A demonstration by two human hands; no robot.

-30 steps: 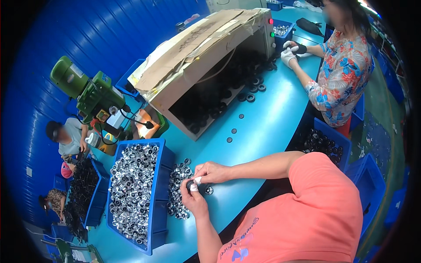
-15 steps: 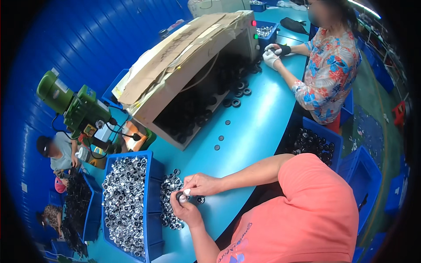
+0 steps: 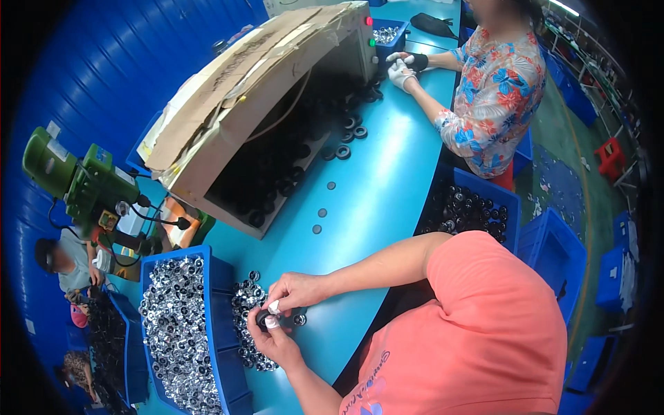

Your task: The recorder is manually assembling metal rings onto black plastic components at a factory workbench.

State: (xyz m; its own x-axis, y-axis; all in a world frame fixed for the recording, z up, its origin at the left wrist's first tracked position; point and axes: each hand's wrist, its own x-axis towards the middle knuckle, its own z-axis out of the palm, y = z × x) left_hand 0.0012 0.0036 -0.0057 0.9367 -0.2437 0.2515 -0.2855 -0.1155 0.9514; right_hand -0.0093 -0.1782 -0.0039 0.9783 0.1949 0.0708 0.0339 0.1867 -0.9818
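My left hand (image 3: pixel 278 346) is closed around a small round black part (image 3: pixel 263 318), held just above the table. White wrapping covers its thumb tip. My right hand (image 3: pixel 299 289) meets it from the other side, its fingers pinched at the black part, with white wrapping on a fingertip. Whether the right fingers hold a separate small piece is hidden. Beside and partly beneath the hands lies a loose pile of small silver-and-black round parts (image 3: pixel 247 294). One single round part (image 3: pixel 299 319) sits on the table close to my right hand.
A blue bin (image 3: pixel 220 332) full of silver parts stands left of the pile. Beyond are a cardboard-topped box (image 3: pixel 242 83) with black rings, a green machine (image 3: pixel 104 176), and three small dark discs (image 3: pixel 322 213). A gloved co-worker (image 3: pixel 491 104) works at the far right, near a bin of black parts (image 3: pixel 470 211).
The whole scene has shifted left in the picture as my head turned. My hands stay together at the black part; the fingers have shifted slightly, and the left thumb now lies over it.
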